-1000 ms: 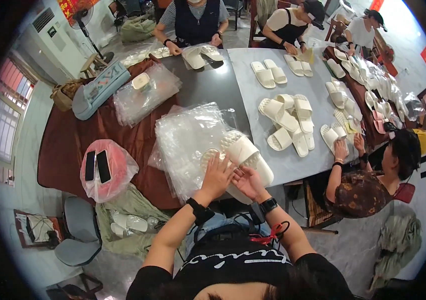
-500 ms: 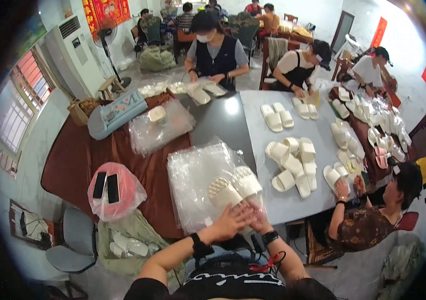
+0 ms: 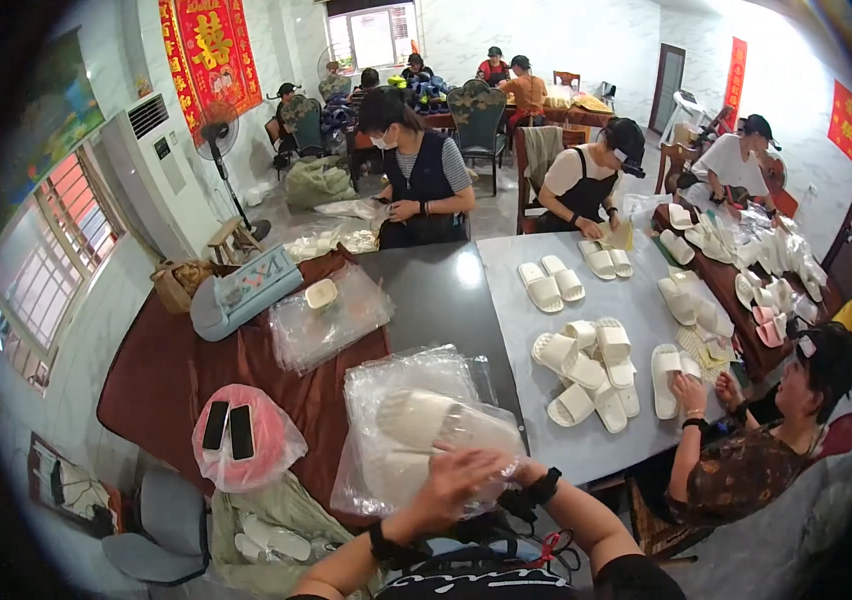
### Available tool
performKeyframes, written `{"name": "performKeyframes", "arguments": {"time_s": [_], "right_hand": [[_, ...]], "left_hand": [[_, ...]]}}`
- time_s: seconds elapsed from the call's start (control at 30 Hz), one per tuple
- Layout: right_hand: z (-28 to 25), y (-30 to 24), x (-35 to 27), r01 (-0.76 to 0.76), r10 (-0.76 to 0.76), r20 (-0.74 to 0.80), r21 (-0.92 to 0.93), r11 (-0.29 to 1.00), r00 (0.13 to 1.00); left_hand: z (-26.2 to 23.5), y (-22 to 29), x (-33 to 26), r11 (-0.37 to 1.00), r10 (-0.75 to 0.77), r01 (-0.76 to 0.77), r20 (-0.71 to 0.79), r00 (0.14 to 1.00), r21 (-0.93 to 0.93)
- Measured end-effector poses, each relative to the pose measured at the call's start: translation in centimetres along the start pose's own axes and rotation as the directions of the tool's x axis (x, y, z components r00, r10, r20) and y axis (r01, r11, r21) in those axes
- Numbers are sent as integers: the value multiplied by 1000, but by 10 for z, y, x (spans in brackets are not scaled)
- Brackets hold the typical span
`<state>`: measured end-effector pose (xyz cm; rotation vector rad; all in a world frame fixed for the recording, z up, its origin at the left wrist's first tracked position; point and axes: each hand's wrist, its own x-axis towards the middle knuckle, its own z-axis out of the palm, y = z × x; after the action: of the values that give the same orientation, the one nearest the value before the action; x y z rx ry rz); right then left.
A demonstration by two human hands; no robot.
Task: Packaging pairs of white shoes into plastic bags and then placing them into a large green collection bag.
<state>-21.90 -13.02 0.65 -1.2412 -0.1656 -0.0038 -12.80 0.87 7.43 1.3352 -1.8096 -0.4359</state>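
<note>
Pink bag (image 3: 246, 440): near the counter's (image 3: 161, 375) left front edge, two dark phones on it.
Left hand (image 3: 456, 485): open, fingers spread, pressing the bagged slippers (image 3: 436, 425) at the counter's near edge.
Right hand: hidden behind the left; grip unclear.

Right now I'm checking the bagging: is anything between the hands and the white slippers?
Yes. The clear plastic bag wraps the white slippers, so the left hand presses on film, not slipper. The right hand is mostly hidden behind the left.
</note>
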Motion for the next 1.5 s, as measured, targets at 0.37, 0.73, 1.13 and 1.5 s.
{"name": "performKeyframes", "arguments": {"time_s": [0.37,0.73,1.13,1.5], "right_hand": [[34,-61,-5,-72,-39,-184,-560,826,982],[34,-12,9,-414,413,-189,-714,565,891],[71,41,62,-88,353,227,-719,690,908],[115,41,133,-556,598,49,-313,770,800]], "left_hand": [[-55,14,-52,872,-478,379,-700,531,-309],[-3,62,-76,855,-504,393,-721,476,-338],[-4,82,-140,859,-504,353,-729,462,-371],[-6,-17,-378,39,-829,968,-549,-106,-247]]}}
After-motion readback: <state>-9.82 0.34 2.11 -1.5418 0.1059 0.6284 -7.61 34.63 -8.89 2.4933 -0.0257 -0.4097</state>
